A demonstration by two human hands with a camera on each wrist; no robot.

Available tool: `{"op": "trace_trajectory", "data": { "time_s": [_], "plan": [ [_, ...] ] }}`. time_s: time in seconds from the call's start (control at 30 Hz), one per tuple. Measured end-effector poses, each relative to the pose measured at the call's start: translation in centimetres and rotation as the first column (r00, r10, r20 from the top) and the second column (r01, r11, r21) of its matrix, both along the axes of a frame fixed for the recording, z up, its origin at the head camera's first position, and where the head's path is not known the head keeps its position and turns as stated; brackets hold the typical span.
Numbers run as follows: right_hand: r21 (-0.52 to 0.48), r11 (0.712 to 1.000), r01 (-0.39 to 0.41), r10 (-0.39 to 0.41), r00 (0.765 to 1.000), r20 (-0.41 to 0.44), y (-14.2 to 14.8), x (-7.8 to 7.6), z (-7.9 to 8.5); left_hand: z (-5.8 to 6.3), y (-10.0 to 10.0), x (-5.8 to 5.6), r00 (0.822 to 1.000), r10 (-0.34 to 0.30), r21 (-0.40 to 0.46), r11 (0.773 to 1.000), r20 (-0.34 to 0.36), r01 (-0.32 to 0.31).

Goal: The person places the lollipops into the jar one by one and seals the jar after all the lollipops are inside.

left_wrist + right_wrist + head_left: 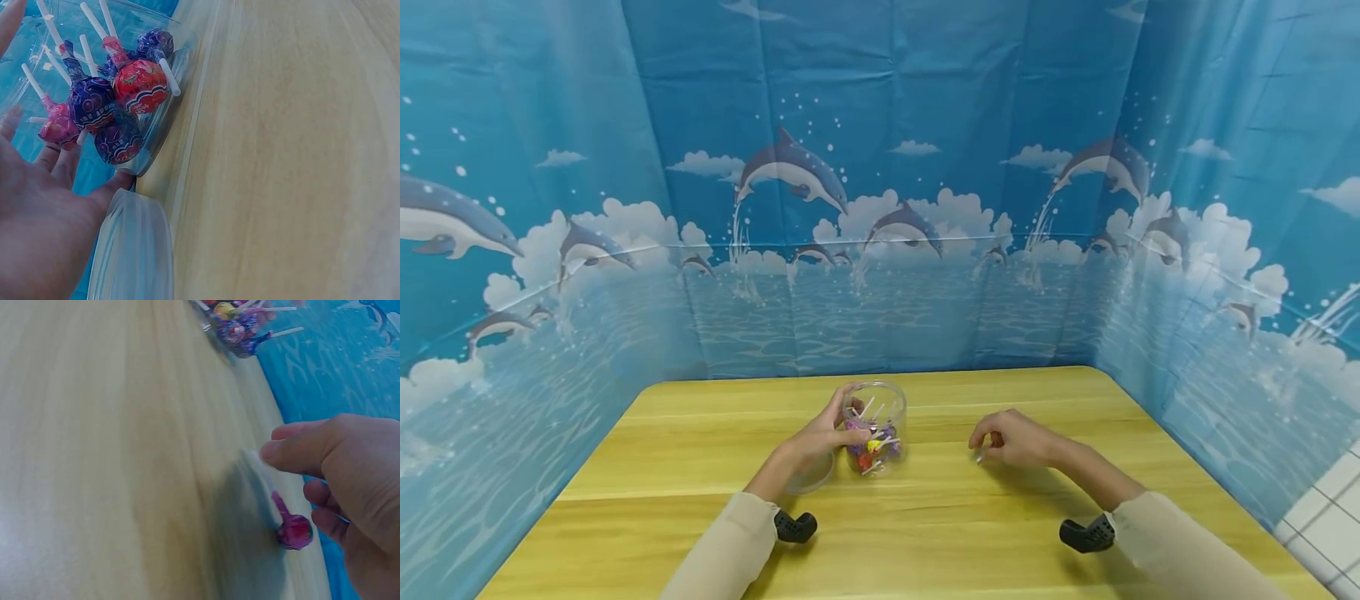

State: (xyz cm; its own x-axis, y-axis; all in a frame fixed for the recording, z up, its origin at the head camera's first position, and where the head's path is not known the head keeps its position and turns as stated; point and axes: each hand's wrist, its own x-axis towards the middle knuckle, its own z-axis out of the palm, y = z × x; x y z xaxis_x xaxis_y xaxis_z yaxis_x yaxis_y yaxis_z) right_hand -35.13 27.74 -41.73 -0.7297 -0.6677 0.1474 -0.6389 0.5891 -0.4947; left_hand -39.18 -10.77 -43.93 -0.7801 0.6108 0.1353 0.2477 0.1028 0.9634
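Note:
My left hand [820, 433] grips a clear plastic jar [876, 392], thumb on the near side and fingers round the far left side. Wrapped lollipops [134, 84] in purple, red and pink fill its lower part, their white sticks pointing various ways. To the right of the jar, my right hand [1018, 437] is low over the table. Its thumb and forefinger pinch the white stick end of a pink-wrapped lollipop [294, 531], seen in the right wrist view with its candy end below the fingers.
A clear round lid [812, 475] lies on the yellow wood-grain table [925, 542], beneath the left wrist and close to the jar. Behind the table and at both sides hangs a blue dolphin-print curtain [925, 317]. White tiles [1330, 517] show at the lower right.

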Motion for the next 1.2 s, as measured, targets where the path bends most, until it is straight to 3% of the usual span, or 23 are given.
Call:
{"op": "trace_trajectory", "data": {
  "time_s": [0.27,0.67,1.03,1.2],
  "plan": [
    [0.074,0.994,-0.076,0.085,0.988,-0.128,-0.2,-0.2,-0.6,0.0,-0.1,0.0,1.0,-0.001,0.014,1.0,-0.003,0.001],
    [0.06,0.998,-0.021,0.035,0.971,-0.238,0.9,-1.2,1.4,-0.3,-0.1,-0.1,1.0,-0.003,0.015,1.0,0.001,0.003],
    [0.052,0.994,0.1,-0.08,0.948,-0.307,2.1,-1.8,2.8,-0.4,-0.1,0.0,1.0,-0.001,0.006,1.0,-0.002,0.001],
    [0.015,0.982,0.187,-0.176,0.946,-0.272,2.6,-2.0,3.1,-0.1,0.0,0.1,1.0,0.016,-0.014,1.0,-0.007,-0.016]
  ]
}}
